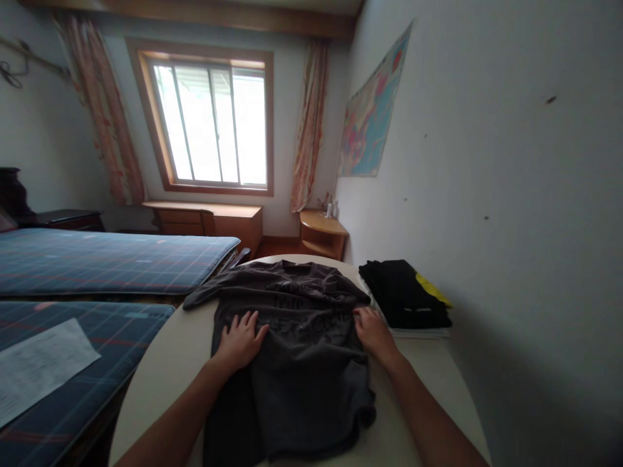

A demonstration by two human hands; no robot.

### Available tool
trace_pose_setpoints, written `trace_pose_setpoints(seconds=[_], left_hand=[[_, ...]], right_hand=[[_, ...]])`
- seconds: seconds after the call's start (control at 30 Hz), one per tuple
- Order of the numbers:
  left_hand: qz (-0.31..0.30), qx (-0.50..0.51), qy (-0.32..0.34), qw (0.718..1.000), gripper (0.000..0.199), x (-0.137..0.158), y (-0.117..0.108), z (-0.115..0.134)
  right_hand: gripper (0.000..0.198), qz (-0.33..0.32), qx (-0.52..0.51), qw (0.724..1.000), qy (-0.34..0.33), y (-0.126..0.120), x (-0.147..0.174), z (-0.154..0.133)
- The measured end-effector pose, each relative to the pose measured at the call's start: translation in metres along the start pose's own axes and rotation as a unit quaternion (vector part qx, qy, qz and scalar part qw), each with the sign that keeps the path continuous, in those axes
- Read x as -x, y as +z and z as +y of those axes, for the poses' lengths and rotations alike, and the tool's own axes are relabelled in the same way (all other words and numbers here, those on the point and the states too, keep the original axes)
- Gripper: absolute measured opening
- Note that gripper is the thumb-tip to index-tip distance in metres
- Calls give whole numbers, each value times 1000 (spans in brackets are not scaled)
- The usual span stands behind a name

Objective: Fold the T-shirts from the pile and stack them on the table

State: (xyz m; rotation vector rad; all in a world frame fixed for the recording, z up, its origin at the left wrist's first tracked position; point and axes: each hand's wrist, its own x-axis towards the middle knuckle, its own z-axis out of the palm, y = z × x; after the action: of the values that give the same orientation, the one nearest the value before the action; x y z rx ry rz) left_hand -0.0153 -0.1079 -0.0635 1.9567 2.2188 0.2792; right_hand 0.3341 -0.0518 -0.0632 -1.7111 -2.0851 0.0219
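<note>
A dark grey shirt with black lettering on its chest lies on a round pale table, its collar toward the window. One sleeve stretches out to the left; the right part of the shirt looks bunched and wrinkled. My left hand rests on the left side of the shirt, fingers spread and holding nothing. At the right edge of the shirt, below the sleeve, my right hand has its fingers bent and close together on the fabric. Its thumb is hard to make out.
Right of the shirt sits a stack of folded black clothes with a yellow piece, close to the wall. On the left are plaid mattresses, with a paper sheet on the nearer one. A desk stands under the window.
</note>
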Motion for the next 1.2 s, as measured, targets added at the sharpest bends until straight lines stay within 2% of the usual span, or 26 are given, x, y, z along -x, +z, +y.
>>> trace_pose_setpoints(seconds=[0.13,0.3,0.37,0.47,0.57,0.67,0.8,0.87,0.93,0.97,1.03,1.13,1.2], left_hand=[[0,22,-3,1000,66,-26,1,-31],[46,10,-30,998,60,-47,0,-58],[68,-10,-21,997,59,-46,2,-58],[95,-33,26,995,55,-39,7,-49],[91,-34,69,993,55,-30,11,-37],[73,-34,79,994,58,-26,14,-31],[72,-37,77,994,61,-28,17,-33],[75,-40,76,993,61,-29,18,-34],[79,-43,68,994,62,-30,19,-35],[80,-44,61,994,62,-30,18,-36],[80,-46,39,995,62,-30,18,-36],[79,-53,14,995,62,-29,16,-37],[80,-58,11,995,61,-28,16,-36]], right_hand=[[36,-48,22,998,26,1,8,5],[53,-75,1,997,14,7,12,-20],[50,-77,-18,997,-5,7,14,-28],[33,-69,-67,995,-28,7,14,-35],[19,-55,-140,988,-29,8,13,-39],[24,-17,-253,967,18,6,10,-42],[34,123,-376,913,98,-7,3,-37],[32,109,-449,882,90,-12,0,-32],[31,42,-492,868,61,-14,-1,-26],[31,12,-488,872,46,-14,-1,-23],[33,-10,-429,903,28,-12,0,-19],[31,-13,-267,963,29,-8,5,-17],[29,-35,-159,986,29,-6,8,-22]])
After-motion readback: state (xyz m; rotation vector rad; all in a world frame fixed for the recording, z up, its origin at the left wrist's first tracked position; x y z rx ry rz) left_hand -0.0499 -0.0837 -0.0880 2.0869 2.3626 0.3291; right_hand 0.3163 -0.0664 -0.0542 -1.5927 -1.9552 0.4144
